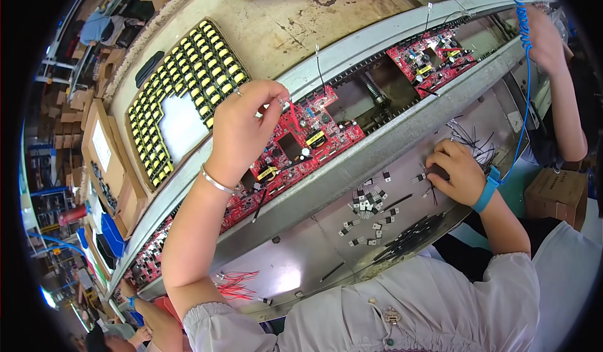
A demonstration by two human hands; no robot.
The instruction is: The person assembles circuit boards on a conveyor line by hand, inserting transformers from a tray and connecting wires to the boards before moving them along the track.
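Here, the left hand [248,113] has its fingertips pinched together over a red board [342,140]. The right hand [461,173] curls, its grip hard to tell, near little black parts [367,202] on a metal tray [301,232].

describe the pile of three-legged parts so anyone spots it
Find the metal tray on the conveyor's near side. The pile of three-legged parts lies there, left of the right hand. Pale metal tabs distinguish it from the black heap nearby.
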